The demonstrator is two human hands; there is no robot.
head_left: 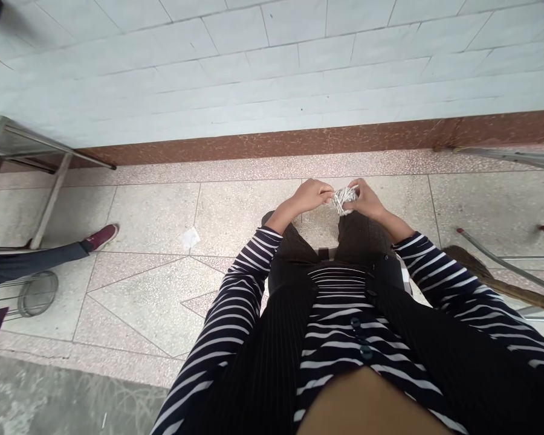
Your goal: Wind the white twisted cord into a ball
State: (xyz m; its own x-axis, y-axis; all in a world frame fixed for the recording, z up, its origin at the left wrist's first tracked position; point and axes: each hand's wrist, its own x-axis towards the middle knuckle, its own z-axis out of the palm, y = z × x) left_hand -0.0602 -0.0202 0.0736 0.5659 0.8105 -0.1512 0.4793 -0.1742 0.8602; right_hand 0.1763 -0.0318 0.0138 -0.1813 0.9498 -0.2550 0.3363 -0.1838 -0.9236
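In the head view, the person looks down past striped sleeves (238, 287) and dark trousers (367, 232) at a small bundle of whitish cord (344, 200), held up in front of the knees between both hands. The right hand (365, 199) is curved about the right side of the bundle, thumb below and fingers above, gripping it. The left hand (312, 195) meets its left edge with thumb and fingertips pinched together — whether a strand is caught between them is too small to tell. Behind the hands lies a speckled floor (236, 211), running up to a reddish-brown skirting (254, 145) and a white tiled wall (299, 72). A white scrap (190, 238) lies on the floor, left of the person. Further left, another person's dark trouser leg (40, 264) ends in a maroon shoe (103, 236) — near it stand a metal-legged table (52, 199) and a metal ring (38, 293) low to the floor. Metal legs with reddish caps (480, 248) show at the right.
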